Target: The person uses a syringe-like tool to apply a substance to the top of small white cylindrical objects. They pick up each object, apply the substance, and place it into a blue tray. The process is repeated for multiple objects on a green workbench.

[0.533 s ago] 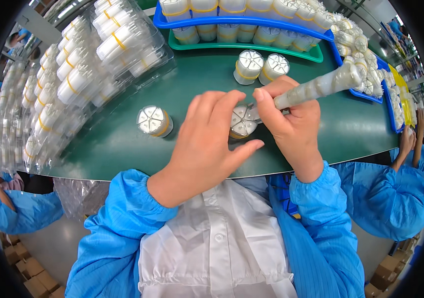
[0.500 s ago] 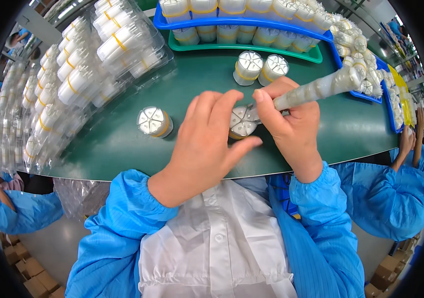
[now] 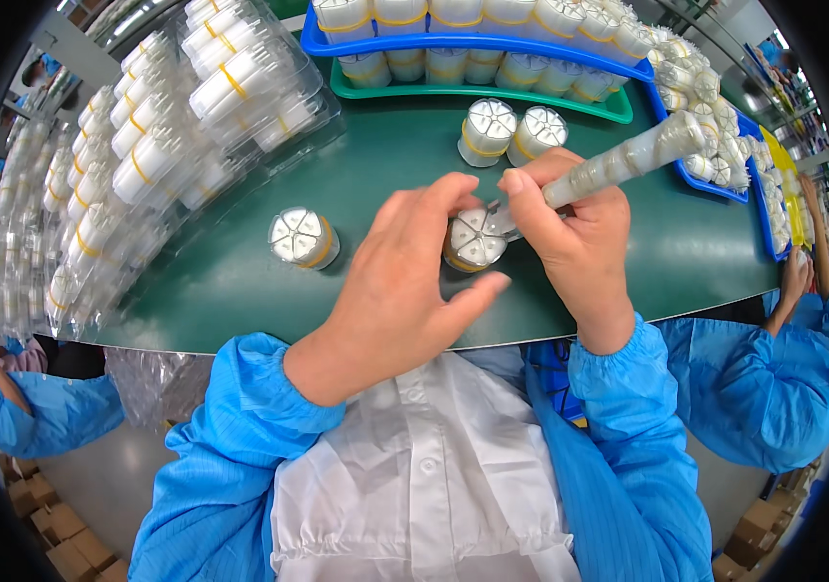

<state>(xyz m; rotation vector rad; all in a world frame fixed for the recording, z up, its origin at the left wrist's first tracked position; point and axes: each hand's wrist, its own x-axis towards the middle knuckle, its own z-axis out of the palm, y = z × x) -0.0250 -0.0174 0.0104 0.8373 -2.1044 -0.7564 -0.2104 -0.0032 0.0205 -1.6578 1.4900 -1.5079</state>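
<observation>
I see dk-green table (image 3: 385, 175), white bundle (image 3: 475, 240) w/ yellow band, blue tray (image 3: 492, 44), green tray (image 3: 569, 100), blue sleeves (image 3: 249, 388), white apron (image 3: 424, 466).

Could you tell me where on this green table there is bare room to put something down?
The green table is bare right of the right hand, up to the blue tray. Another open patch lies between the lone white round banded bundle and the green tray. The left side is crowded with clear plastic packs.
</observation>
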